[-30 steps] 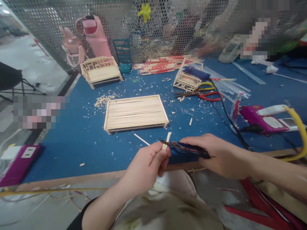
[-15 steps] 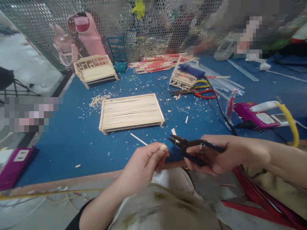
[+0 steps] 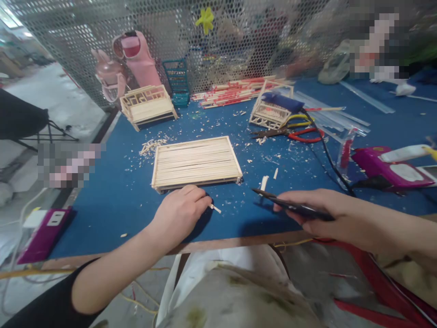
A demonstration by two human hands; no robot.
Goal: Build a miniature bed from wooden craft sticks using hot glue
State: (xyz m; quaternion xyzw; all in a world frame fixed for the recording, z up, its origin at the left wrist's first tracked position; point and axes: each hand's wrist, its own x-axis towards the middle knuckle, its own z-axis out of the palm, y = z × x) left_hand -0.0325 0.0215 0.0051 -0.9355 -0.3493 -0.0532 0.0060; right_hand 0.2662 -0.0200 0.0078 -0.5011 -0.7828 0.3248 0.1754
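Observation:
My left hand point(image 3: 182, 212) is lowered to the blue tabletop, fingers closed around a thin wooden stick point(image 3: 215, 208) whose end pokes out past the fingertips. Just behind that hand lies a slatted wooden panel point(image 3: 196, 160), a rectangle of pale sticks with a raised rim. My right hand point(image 3: 312, 212) grips dark-handled pliers point(image 3: 273, 198), seen nearly edge-on with the jaws pointing left. A short pale wood piece point(image 3: 264, 182) is on the table by the plier tips.
A small wooden bench point(image 3: 149, 105), a stick-built model point(image 3: 271, 107) and red-and-pale sticks point(image 3: 235, 92) stand or lie toward the mesh screen point(image 3: 177, 38). Red-and-yellow-handled pliers point(image 3: 303, 132), clear glue sticks point(image 3: 327, 111) and a purple device point(image 3: 392, 168) sit at right. Wood scraps litter the table.
My left hand has gone from beside the pliers down and left to the table, onto the stick lying there. The right hand has turned the pliers edge-on. The view has shifted somewhat.

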